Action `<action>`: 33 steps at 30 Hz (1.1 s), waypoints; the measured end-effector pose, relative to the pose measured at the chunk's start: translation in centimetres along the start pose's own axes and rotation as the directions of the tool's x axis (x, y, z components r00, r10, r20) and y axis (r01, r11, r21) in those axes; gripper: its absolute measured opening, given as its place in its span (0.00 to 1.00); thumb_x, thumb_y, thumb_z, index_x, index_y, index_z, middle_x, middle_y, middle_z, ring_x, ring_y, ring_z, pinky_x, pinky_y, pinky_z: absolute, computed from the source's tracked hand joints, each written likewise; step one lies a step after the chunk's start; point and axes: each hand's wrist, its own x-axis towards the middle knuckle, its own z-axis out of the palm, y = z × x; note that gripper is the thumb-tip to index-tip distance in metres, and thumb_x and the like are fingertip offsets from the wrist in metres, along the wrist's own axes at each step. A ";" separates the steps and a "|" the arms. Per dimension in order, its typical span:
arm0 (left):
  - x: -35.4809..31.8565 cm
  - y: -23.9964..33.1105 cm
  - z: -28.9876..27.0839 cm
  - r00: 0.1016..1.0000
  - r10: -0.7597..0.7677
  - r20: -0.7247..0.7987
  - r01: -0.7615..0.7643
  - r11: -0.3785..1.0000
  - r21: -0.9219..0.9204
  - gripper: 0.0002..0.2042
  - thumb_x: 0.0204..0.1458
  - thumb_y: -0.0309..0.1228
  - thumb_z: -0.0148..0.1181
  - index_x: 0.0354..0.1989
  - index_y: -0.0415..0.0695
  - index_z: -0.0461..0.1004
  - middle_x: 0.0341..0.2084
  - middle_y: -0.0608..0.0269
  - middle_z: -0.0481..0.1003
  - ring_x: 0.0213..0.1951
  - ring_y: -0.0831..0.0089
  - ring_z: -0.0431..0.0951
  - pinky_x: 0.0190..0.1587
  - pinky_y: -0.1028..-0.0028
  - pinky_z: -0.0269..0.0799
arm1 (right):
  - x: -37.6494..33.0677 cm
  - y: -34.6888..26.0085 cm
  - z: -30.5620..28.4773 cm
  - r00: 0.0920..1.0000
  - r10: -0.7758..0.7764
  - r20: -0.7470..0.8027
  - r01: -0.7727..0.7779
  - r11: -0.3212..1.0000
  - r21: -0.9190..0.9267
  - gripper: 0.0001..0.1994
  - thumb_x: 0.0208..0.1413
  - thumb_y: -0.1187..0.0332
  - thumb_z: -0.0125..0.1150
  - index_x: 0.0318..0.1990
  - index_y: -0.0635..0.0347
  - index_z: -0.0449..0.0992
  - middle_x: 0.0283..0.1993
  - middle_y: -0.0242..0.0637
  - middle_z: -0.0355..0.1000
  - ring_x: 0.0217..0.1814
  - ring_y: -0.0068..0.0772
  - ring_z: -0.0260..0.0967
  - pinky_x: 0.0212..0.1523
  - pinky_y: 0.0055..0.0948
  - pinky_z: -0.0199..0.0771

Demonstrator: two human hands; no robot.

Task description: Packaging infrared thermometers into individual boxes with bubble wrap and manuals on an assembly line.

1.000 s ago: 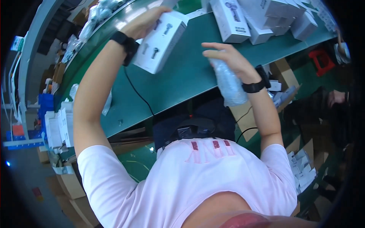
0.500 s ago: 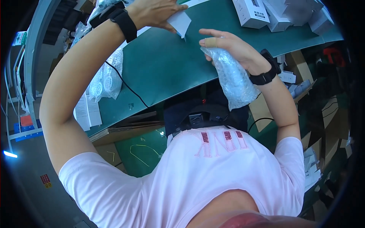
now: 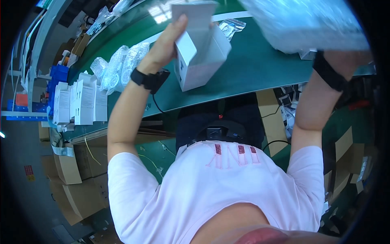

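My left hand (image 3: 167,45) grips a white cardboard box (image 3: 203,69) by its left side, thumb pressed on the wall. The box is tilted over the green table, its top open and a flap standing up. Raised at the upper right, close to the camera, my right hand (image 3: 349,63) holds a clear bubble-wrap pouch (image 3: 304,24). The pouch is blurred and hides most of the fingers; its contents cannot be made out. Beyond the box, a small shiny plastic bag (image 3: 232,27) lies on the table.
Bubble-wrapped items (image 3: 120,69) lie on the green table (image 3: 243,75) to the left. White boxes (image 3: 84,99) stand at the table's left end, near blue bins (image 3: 59,77). A black cable (image 3: 157,103) crosses the front edge. Brown cartons (image 3: 81,195) stand below on the left.
My left hand, earlier at the far left with a white piece in its fingers, now holds the open box nearer me. My right hand has lifted the bubble-wrap pouch up and to the right.
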 end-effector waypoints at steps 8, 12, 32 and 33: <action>-2.9 -5.0 -0.8 0.771 0.504 -0.390 -0.437 0.863 0.254 0.16 0.53 0.30 0.54 0.49 0.35 0.69 0.29 0.65 0.75 0.27 0.81 0.70 0.28 0.79 0.64 | -0.7 11.6 3.2 0.971 -0.058 0.233 0.095 0.984 -0.150 0.21 0.60 0.48 0.48 0.28 0.57 0.71 0.24 0.36 0.66 0.24 0.37 0.68 0.30 0.37 0.72; -6.9 -5.0 1.1 0.654 0.679 -0.333 -0.408 0.687 0.601 0.44 0.45 0.35 0.63 0.69 0.36 0.47 0.44 0.47 0.72 0.43 0.65 0.74 0.45 0.68 0.69 | -0.8 14.3 1.4 0.968 0.095 0.234 -0.167 0.935 0.313 0.21 0.61 0.49 0.48 0.26 0.58 0.70 0.25 0.37 0.67 0.23 0.37 0.68 0.30 0.37 0.72; -7.6 -4.6 5.1 0.741 0.401 -0.539 -0.221 0.903 0.368 0.27 0.67 0.46 0.36 0.57 0.35 0.70 0.39 0.60 0.77 0.40 0.74 0.73 0.45 0.72 0.66 | -0.2 16.5 4.7 0.246 0.428 0.870 -0.069 0.903 -0.425 0.11 0.60 0.67 0.56 0.40 0.68 0.75 0.37 0.40 0.74 0.38 0.27 0.70 0.43 0.26 0.71; -7.8 -4.5 4.8 0.738 0.402 -0.542 -0.222 0.903 0.367 0.27 0.67 0.46 0.36 0.57 0.35 0.70 0.39 0.60 0.77 0.40 0.74 0.73 0.45 0.72 0.66 | -0.7 16.0 5.7 0.259 0.485 0.835 0.087 0.849 -0.521 0.13 0.61 0.66 0.56 0.44 0.68 0.75 0.40 0.40 0.74 0.42 0.27 0.70 0.47 0.26 0.70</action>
